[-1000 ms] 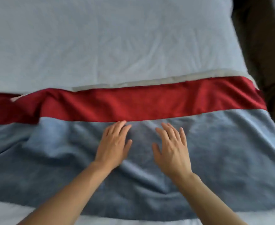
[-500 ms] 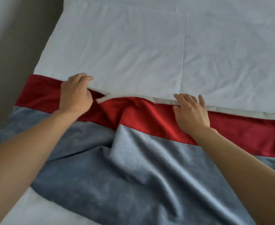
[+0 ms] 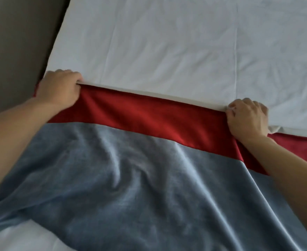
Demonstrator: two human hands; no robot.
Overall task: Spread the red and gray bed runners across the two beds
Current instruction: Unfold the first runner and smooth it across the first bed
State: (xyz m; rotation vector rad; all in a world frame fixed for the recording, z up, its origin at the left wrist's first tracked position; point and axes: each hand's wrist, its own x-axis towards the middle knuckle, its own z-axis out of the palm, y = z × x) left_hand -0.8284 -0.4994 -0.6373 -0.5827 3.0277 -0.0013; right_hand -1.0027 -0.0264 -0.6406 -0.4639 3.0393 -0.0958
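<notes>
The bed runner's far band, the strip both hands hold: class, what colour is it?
Red, clearest in the head view: the far band runs between the left hand and right hand.

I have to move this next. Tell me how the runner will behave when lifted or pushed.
Likely floppy: the runner lies in soft folds across its gray part and bunches where the left hand and right hand grip its red edge. Pushing would probably ripple it, not slide it flat. Its sheen hints it may slip over the sheet.
</notes>
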